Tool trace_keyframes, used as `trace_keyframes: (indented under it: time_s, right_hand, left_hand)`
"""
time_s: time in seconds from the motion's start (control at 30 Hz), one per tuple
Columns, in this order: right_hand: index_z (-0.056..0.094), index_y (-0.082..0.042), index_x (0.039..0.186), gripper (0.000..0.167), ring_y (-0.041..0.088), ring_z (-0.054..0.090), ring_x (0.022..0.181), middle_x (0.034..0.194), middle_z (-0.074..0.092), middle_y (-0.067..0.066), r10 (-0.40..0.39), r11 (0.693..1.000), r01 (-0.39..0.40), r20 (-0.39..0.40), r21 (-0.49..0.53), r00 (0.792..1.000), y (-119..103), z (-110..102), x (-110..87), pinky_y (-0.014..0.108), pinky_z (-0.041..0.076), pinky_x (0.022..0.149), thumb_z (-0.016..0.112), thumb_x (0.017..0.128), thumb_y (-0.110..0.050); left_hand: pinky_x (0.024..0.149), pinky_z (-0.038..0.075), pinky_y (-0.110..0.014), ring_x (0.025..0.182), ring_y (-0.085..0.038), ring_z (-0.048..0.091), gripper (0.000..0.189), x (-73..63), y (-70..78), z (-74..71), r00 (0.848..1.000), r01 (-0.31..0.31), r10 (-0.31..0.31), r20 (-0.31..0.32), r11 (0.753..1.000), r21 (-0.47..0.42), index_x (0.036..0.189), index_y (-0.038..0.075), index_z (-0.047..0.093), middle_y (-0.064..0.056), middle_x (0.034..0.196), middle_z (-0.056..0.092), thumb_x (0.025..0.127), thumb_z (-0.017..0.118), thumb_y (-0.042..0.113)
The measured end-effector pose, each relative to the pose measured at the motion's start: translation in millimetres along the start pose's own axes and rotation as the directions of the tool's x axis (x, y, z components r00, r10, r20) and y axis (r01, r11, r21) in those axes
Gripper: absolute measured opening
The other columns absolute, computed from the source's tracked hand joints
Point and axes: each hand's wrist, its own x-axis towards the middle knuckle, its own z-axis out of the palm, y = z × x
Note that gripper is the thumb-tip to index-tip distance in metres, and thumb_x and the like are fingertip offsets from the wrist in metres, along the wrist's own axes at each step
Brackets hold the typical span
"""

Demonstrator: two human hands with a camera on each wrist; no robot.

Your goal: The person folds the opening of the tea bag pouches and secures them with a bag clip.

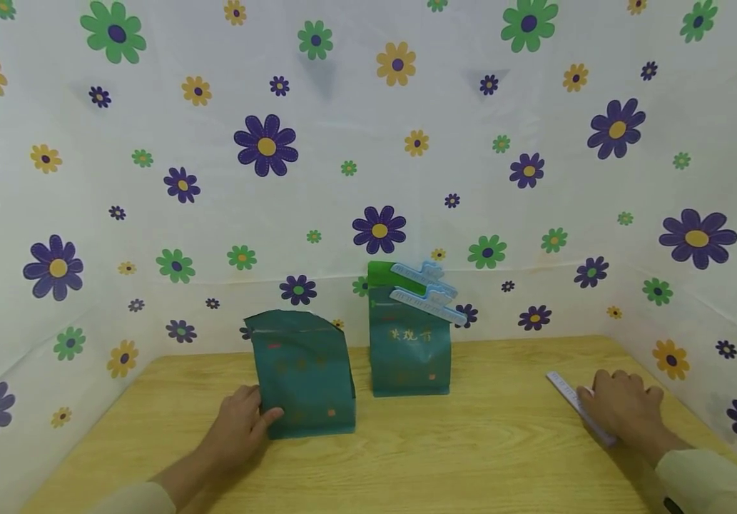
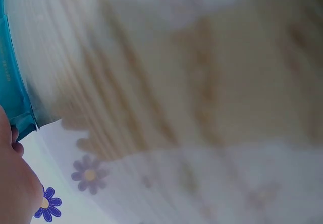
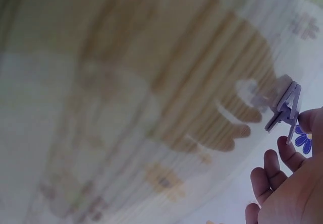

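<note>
A teal pouch bag (image 1: 304, 378) stands left of the middle of the table, its unclipped top edge slanting down to the right. My left hand (image 1: 236, 428) grips its lower left side, thumb across the front and fingers at the side. At the left wrist view's edge, part of the bag (image 2: 11, 77) shows beside that hand (image 2: 17, 183). On the right, my right hand (image 1: 628, 410) holds a long pale purple bag clip (image 1: 567, 396) low over the table. In the right wrist view, thumb and index finger pinch the clip's handles (image 3: 288, 108); the other fingers are loosely bent.
Behind, a second teal bag (image 1: 409, 364) stands upright with a green top (image 1: 384, 275). Two light blue clips (image 1: 429, 307) sit slanted across its upper part, jutting right. White flowered cloth (image 1: 342, 93) encloses the wooden table (image 1: 471, 457) at the back and sides.
</note>
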Motion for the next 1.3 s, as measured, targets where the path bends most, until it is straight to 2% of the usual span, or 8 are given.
trace_keyframes:
  time_s: [0.17,0.3,0.67,0.93,1.3]
  right_hand:
    - [0.058,0.009,0.11,0.051,0.044,0.051,0.09,0.096,0.058,0.026,0.004,1.0,-0.004,-0.004,-0.003,1.0,-1.8,1.0,-0.2,0.068,0.032,0.08,0.051,0.099,-0.041]
    - [0.057,0.01,0.114,0.054,0.044,0.051,0.091,0.098,0.058,0.027,0.01,1.0,-0.01,0.009,-0.014,1.0,-3.2,1.8,-0.1,0.068,0.032,0.081,0.051,0.099,-0.041]
    - [0.059,0.01,0.113,0.052,0.045,0.051,0.092,0.099,0.059,0.027,-0.018,1.0,0.018,-0.006,-0.002,1.0,-5.9,3.4,-1.9,0.067,0.032,0.081,0.05,0.099,-0.04]
    - [0.06,0.006,0.106,0.045,0.041,0.051,0.089,0.096,0.059,0.023,-0.017,1.0,0.017,0.003,0.025,1.0,-6.9,3.1,-1.5,0.066,0.031,0.081,0.051,0.098,-0.038]
    - [0.061,0.007,0.11,0.048,0.042,0.051,0.092,0.099,0.06,0.024,-0.034,0.999,0.033,0.003,0.036,0.999,-18.8,1.3,-0.5,0.069,0.031,0.083,0.049,0.098,-0.037]
  left_hand:
    - [0.083,0.048,-0.052,0.098,-0.028,0.06,0.04,-1.1,4.1,1.6,0.999,-0.05,0.05,-0.02,0.999,-0.002,0.119,-0.01,0.063,-0.016,0.104,0.068,0.093,0.07,0.02]
    - [0.083,0.048,-0.049,0.098,-0.026,0.059,0.042,-2.7,7.5,3.5,0.997,-0.071,0.071,-0.011,0.997,-0.004,0.121,-0.01,0.063,-0.014,0.105,0.068,0.094,0.069,0.021]
    - [0.092,0.046,-0.056,0.111,-0.031,0.06,0.046,-0.6,21.5,5.8,0.998,-0.045,0.048,0.042,0.997,-0.069,0.128,-0.008,0.061,-0.017,0.119,0.068,0.096,0.067,0.024]
    - [0.101,0.041,-0.057,0.124,-0.034,0.056,0.049,4.8,30.6,6.8,0.984,0.054,-0.031,0.174,0.99,-0.127,0.134,-0.002,0.057,-0.015,0.131,0.064,0.1,0.06,0.033]
    - [0.098,0.041,-0.057,0.123,-0.035,0.056,0.049,10.1,40.7,14.6,0.988,0.023,-0.003,0.154,0.991,-0.131,0.134,-0.004,0.057,-0.017,0.131,0.064,0.1,0.06,0.031]
